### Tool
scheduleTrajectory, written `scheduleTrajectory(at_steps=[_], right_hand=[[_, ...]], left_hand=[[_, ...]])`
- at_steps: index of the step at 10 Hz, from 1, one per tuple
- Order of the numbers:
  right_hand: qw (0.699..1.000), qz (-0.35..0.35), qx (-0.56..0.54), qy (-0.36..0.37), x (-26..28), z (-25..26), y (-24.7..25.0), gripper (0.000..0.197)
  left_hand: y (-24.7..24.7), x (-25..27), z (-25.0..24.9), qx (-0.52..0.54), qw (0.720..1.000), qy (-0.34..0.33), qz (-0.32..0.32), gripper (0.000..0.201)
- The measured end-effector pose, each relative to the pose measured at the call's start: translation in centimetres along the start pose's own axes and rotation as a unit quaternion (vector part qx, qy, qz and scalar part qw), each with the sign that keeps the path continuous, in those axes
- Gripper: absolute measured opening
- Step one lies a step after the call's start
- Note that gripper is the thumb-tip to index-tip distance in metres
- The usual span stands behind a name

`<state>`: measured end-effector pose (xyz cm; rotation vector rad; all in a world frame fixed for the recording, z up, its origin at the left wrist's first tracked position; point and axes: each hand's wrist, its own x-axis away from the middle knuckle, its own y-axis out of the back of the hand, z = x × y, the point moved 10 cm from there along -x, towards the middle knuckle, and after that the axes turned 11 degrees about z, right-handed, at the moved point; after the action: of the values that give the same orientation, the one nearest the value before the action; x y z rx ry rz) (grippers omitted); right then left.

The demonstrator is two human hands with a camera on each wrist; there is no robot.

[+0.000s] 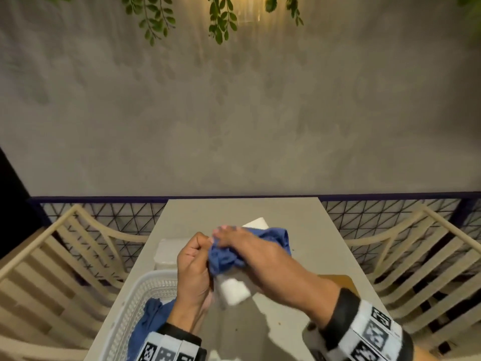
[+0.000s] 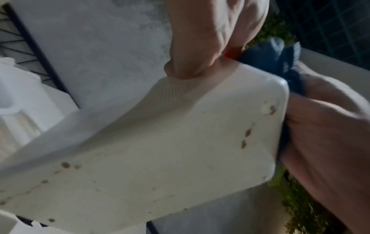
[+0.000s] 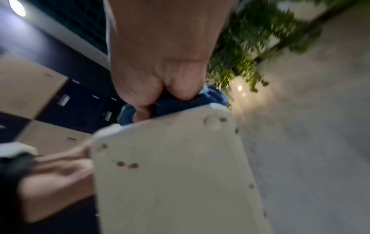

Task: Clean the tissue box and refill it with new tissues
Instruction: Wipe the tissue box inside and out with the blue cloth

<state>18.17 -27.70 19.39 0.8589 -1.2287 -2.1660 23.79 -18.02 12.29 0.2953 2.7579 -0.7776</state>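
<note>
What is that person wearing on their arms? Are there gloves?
No gloves: both hands are bare. The left hand and the right hand each have a thick black band strapped round the wrist. On each band sit white blocks printed with black-and-grey square patterns, like little pixel codes. No sleeves reach the wrists, and no rings or watch can be seen.

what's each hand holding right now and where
Left hand grips the white tissue box along one side edge; right hand clutches the bunched blue cloth against it.
</note>
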Motion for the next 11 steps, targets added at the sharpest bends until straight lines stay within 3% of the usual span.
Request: scheduleTrajectory(at_steps=[1,2,3,4,5,6,7,8,9,10,11], right_hand=[[0.998,0.060,-0.012,0.007,1.8,-1.1,-0.2,0.056],[0.997,-0.064,-0.021,-0.039,1.5,-3.9,2.8,0.048],[1.000,-0.004,-0.022,0.002,0.4,-0.4,-0.9,0.055],[0.995,0.072,-0.013,0.064,2.6,-0.1,-1.3,0.062],[0.997,-0.047,-0.038,-0.041,2.1,-3.3,2.0,0.047],[0.999,0.040,-0.023,0.003,0.4,0.1,-2.0,0.056],[0.993,0.090,0.019,0.076,3.0,1.4,-1.9,0.065],[0.999,0.023,-0.015,-0.017,2.5,-3.3,1.0,0.061],[0.998,0.011,-0.061,-0.001,0.9,-1.0,0.1,0.043],[0.991,0.101,-0.036,0.076,3.4,0.8,-1.9,0.038],[0.999,0.017,-0.035,0.007,3.7,-3.4,1.6,0.041]], left_hand=[[0.3,0.4,-0.2,-0.003,1.000,0.000,-0.001,0.033],[-0.1,0.5,0.0,-0.035,0.999,0.002,-0.007,0.035],[1.2,0.1,-0.7,0.008,0.999,-0.013,-0.034,0.031],[1.6,0.2,-1.1,-0.028,0.999,-0.027,-0.025,0.032],[0.3,0.6,-0.4,-0.050,0.998,-0.020,-0.017,0.035],[0.2,0.5,0.0,0.014,0.999,-0.010,-0.036,0.028],[1.2,0.4,-0.1,0.002,0.999,-0.020,-0.033,0.040],[0.7,0.6,0.2,-0.035,0.999,-0.012,-0.020,0.033],[0.3,0.4,0.2,0.008,0.999,-0.016,-0.032,0.024],[1.2,0.4,-0.4,0.009,0.998,-0.025,-0.050,0.030],[0.7,0.3,0.3,-0.025,0.999,-0.015,-0.040,0.035]])
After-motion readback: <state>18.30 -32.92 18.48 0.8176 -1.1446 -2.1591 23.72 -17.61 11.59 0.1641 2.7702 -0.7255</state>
